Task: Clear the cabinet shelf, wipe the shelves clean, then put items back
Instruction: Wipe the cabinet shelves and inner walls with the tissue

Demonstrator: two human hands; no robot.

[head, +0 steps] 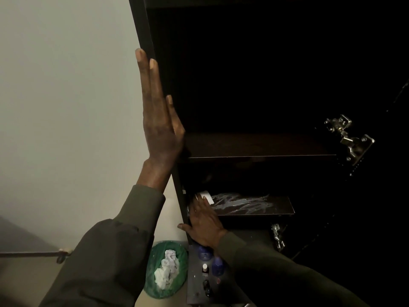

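Observation:
The dark cabinet stands open in front of me. My left hand lies flat, fingers straight up, against the cabinet's left side panel. My right hand presses a white wipe onto the left end of a lower shelf, which shows pale streaks of wiped dust. The shelf above is bare and dark. Below my right wrist, blue-capped bottles and small dark bottles stand on a dark surface.
A green-lined waste bin with crumpled white tissues sits on the floor left of the cabinet. Metal door hinges show at the cabinet's right side, with another hinge lower down. A pale wall fills the left.

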